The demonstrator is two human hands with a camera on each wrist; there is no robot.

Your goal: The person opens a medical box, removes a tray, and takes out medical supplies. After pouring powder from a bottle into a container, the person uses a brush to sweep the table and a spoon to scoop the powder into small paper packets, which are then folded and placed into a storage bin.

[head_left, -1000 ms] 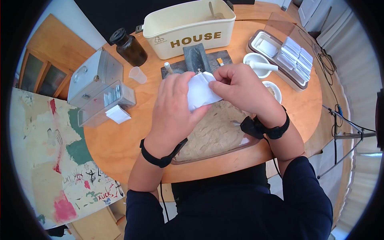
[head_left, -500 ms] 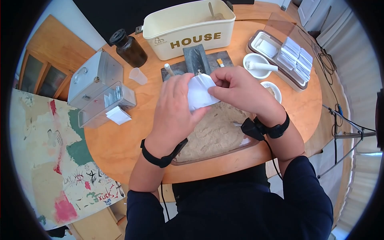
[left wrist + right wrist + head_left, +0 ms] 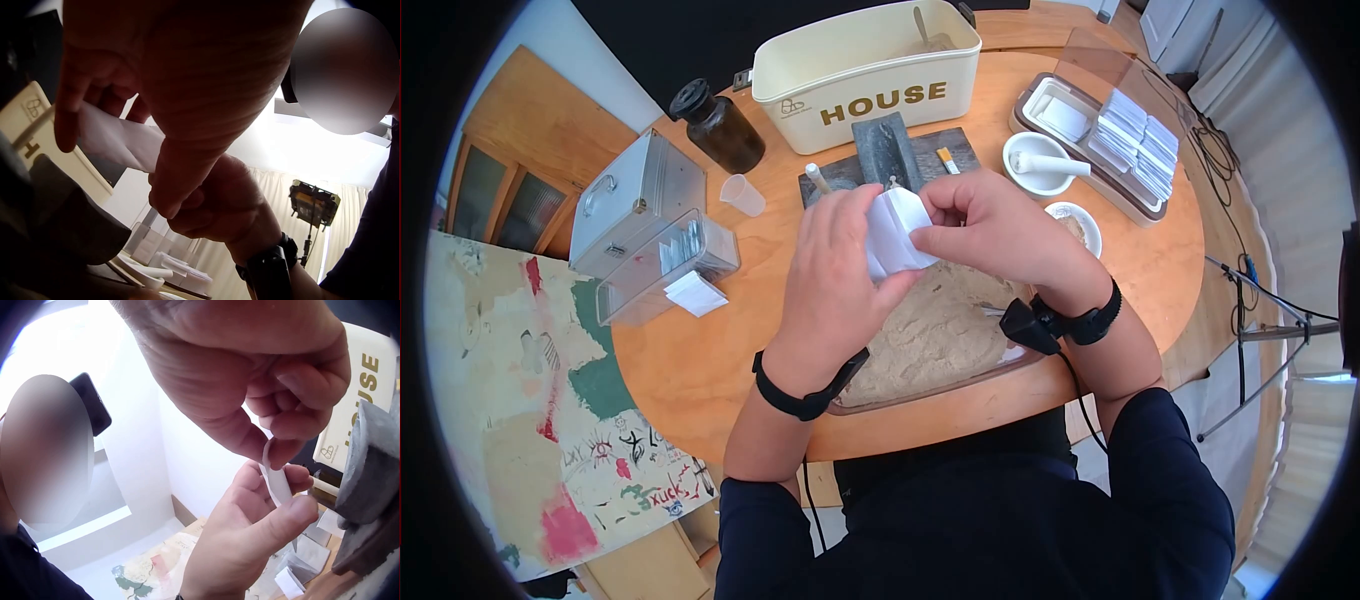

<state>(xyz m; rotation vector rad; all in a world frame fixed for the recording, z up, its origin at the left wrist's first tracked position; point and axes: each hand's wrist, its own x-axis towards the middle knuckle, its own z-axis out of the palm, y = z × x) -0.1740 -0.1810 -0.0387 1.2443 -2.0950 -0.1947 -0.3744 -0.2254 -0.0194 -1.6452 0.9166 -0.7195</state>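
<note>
A small folded white paper (image 3: 890,240) is held up in front of me, above a shallow tray (image 3: 890,403) of pale beige powder. My left hand (image 3: 825,290) grips it from the left, thumb below and fingers above. From the right, my right hand (image 3: 1005,235) pinches the paper's edge between thumb and forefinger, its other fingers curled in. The right wrist view has the paper (image 3: 275,481) edge-on, bent upward where that hand (image 3: 275,381) pinches it. Behind the hands stands a dark grey stone block (image 3: 885,150) on a dark slab.
A cream bin (image 3: 870,110) marked HOUSE stands at the back, beside a brown bottle (image 3: 725,135). A plastic cup (image 3: 743,195), silver case (image 3: 635,200) and clear box (image 3: 725,245) are left. A white mortar (image 3: 1022,180) and stacked white packets (image 3: 1135,145) lie right.
My right hand has shifted slightly left, bending the right part of the paper over into a fold. The left hand keeps its grip in nearly the same place.
</note>
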